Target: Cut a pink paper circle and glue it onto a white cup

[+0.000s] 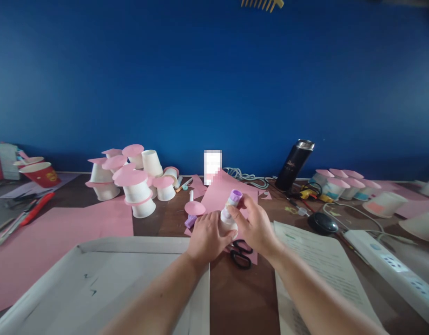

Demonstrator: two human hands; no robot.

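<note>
My left hand (209, 235) is wrapped round a small white paper cup (227, 226) near the middle of the table. Between the fingers of my right hand (254, 223) is a glue stick (230, 208) with a purple end, held over the cup. Just left of the hands lie a pink paper disc (195, 208) and a purple cap (190, 221). Black-handled scissors (241, 258) rest below the hands, their blades mostly hidden.
White cups with pink discs (132, 179) stand stacked at the left. A black flask (293, 165) leans at the back right. Pink sheets (106, 218), a white box lid (130, 288), a printed sheet (320, 265) and a power strip (392, 270) surround the hands.
</note>
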